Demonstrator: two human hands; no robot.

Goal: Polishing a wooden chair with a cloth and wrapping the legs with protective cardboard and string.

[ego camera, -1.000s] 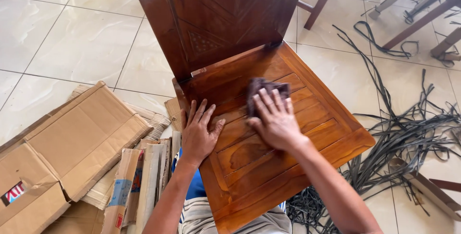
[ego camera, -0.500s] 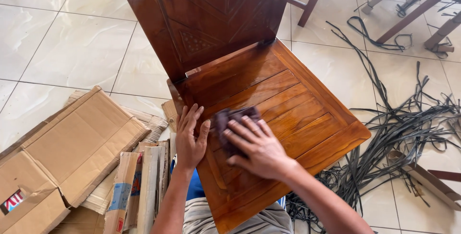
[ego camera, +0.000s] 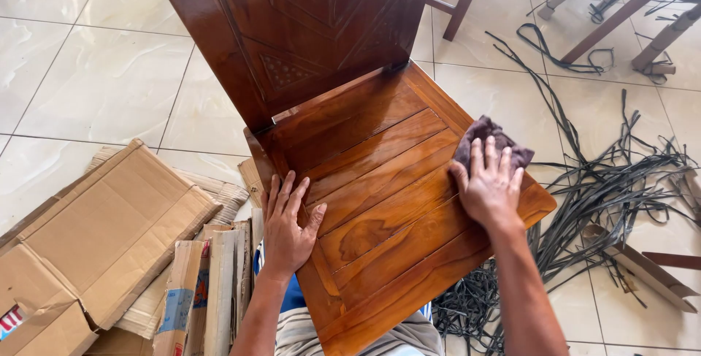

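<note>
While flat on the shiny brown wooden chair seat [ego camera: 380, 203], pressed small dark purple cloth [ego camera: 488, 137] under open right hand [ego camera: 488, 184]; left hand [ego camera: 286, 228] spread flat, empty.

A big flat brown cardboard box [ego camera: 102, 232] lies at the lower left of the frame, with more folded brown boxes [ego camera: 212, 290] stacked just beside it.

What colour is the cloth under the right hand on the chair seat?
Dark purplish-brown, seen in the head view: the cloth lies under the right hand.
</note>
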